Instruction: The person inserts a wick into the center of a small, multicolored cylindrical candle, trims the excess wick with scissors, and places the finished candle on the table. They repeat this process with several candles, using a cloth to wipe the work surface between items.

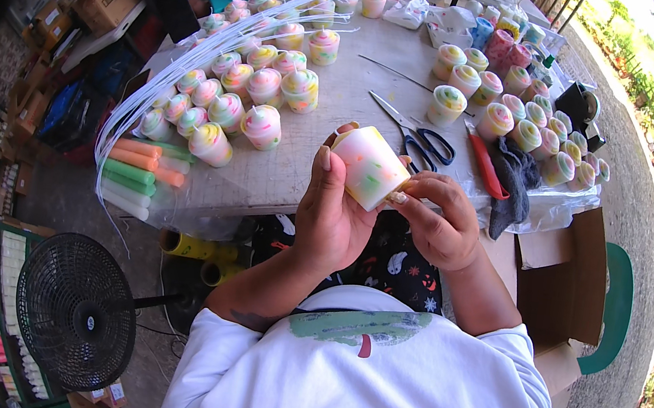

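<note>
Over the table's near edge, I hold a white cup-shaped candle speckled with orange, green and yellow, tipped on its side. My left hand is closed around its left side, thumb along the wall. The fingers of my right hand pinch at its lower right edge; whether they grip anything besides the candle is hidden. Just beyond lie scissors with dark blue handles, blades apart. To their right rests a red-handled tool beside a dark grey cloth.
Swirl-topped candles crowd the table's left, under long white wicks; more candles stand right. Coloured sticks lie at the left corner. A black fan, an open cardboard box and a green chair flank me. Someone stands far left.
</note>
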`<state>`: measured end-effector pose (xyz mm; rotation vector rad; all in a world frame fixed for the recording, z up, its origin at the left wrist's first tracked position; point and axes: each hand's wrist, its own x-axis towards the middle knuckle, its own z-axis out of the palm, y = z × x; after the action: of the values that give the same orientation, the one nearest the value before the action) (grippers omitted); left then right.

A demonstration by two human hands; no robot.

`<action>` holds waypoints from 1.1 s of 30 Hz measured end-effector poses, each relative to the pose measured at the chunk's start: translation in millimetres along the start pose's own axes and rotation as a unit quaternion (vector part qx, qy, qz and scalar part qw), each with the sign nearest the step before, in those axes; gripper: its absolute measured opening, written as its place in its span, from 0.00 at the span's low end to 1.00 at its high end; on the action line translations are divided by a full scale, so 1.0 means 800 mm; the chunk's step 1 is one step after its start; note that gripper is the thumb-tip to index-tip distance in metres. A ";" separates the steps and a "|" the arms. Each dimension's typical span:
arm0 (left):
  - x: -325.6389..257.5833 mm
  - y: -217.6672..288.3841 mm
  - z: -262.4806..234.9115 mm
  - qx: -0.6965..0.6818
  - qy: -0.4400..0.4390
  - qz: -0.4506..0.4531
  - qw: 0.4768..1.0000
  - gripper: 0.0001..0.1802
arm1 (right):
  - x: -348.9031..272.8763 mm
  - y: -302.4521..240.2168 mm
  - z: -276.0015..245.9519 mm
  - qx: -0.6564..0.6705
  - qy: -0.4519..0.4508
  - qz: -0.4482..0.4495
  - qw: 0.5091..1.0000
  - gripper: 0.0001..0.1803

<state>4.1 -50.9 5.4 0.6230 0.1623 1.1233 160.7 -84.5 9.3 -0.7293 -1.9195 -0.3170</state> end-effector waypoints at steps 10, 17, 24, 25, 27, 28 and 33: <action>-0.001 0.000 -0.001 -0.011 -0.008 -0.032 0.999 0.36 | -0.004 0.002 0.001 0.029 0.032 0.001 0.999 0.17; -0.001 0.002 -0.001 -0.041 -0.008 -0.050 0.998 0.35 | 0.001 0.001 -0.001 0.050 0.028 0.014 0.998 0.17; 0.002 0.002 -0.004 -0.024 -0.016 -0.048 0.998 0.35 | 0.001 -0.007 -0.001 0.091 0.034 0.111 0.989 0.11; 0.003 0.003 -0.004 -0.029 -0.020 -0.054 0.998 0.35 | 0.002 -0.008 -0.001 0.103 0.037 0.135 0.985 0.10; 0.003 0.002 -0.008 -0.044 -0.030 -0.062 0.997 0.34 | 0.005 -0.008 -0.001 0.113 0.041 0.161 0.980 0.11; 0.004 0.002 -0.010 -0.051 -0.035 -0.066 0.996 0.34 | 0.005 -0.009 -0.001 0.117 0.042 0.174 0.977 0.11; 0.003 0.004 -0.009 -0.054 -0.021 -0.069 0.996 0.34 | 0.000 -0.004 -0.002 0.123 0.032 0.138 0.982 0.12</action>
<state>-0.1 -44.8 1.5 0.5319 0.1054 0.9788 160.2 -87.9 10.1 -0.7960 -1.7302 0.0686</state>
